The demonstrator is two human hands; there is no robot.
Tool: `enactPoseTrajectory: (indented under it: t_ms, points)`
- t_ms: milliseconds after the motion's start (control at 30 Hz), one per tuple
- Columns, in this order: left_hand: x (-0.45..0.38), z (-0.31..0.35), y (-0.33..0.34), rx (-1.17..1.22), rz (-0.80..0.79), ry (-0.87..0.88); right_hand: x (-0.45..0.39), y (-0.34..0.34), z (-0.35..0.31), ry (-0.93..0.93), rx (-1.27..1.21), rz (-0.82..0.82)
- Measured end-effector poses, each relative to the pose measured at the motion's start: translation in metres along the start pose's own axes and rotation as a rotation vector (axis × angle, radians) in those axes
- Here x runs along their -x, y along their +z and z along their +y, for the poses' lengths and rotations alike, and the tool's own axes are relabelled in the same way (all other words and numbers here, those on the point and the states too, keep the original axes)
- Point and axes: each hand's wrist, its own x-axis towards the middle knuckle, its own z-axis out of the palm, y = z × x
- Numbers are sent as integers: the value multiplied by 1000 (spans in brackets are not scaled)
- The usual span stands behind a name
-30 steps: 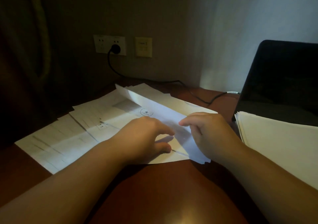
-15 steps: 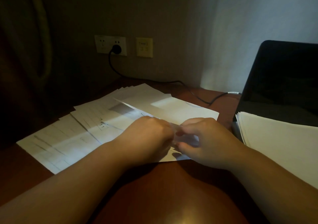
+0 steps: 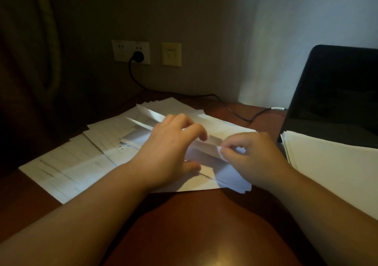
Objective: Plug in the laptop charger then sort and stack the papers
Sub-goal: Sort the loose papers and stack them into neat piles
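Loose printed sheets (image 3: 69,163) lie fanned across the brown desk (image 3: 196,225). My right hand (image 3: 253,157) pinches the near edge of a few lifted sheets (image 3: 206,147) at the middle of the spread. My left hand (image 3: 169,153) hovers over the same sheets with fingers curled, its thumb resting on the paper below. A neat white paper stack (image 3: 335,171) lies at the right, on the open black laptop (image 3: 335,94). The black charger plug (image 3: 138,56) sits in the wall socket, and its cable (image 3: 231,110) runs over the desk to the laptop's left side.
A yellowish wall plate (image 3: 171,54) is mounted right of the white socket plate (image 3: 122,51). A dark curtain (image 3: 30,61) hangs at the left. The desk's far left corner lies in shadow, and the wall stands close behind the papers.
Both hands rose slightly; a few sheets that lay flat half a second ago are lifted again at the right hand, and the left hand's fingers have spread above them.
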Motion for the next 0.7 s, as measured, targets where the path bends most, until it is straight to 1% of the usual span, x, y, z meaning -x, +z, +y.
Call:
enactPoseTrajectory:
  t_ms: [67,133,167,200,267,333,433,533,700]
  points:
    - [0,1,-2,-61,54,35,-1,-1,0,17,49,104]
    - [1,2,-8,-83,112,90,-2,0,1,40,106,163]
    - [1,3,-10,-77,108,124,-2,0,1,48,119,186]
    - [1,5,-11,-60,63,150,-2,1,2,43,130,215]
    - [3,7,-7,-19,-111,129,-2,1,3,32,132,263]
    - [3,5,1,2,-213,64,-2,2,3,42,144,261]
    - [3,1,5,53,-244,-12,-2,5,3,35,166,245]
    - [3,0,5,44,-247,11,-1,5,0,-14,165,231]
    - [3,2,3,36,-236,79,-2,4,3,-147,155,189]
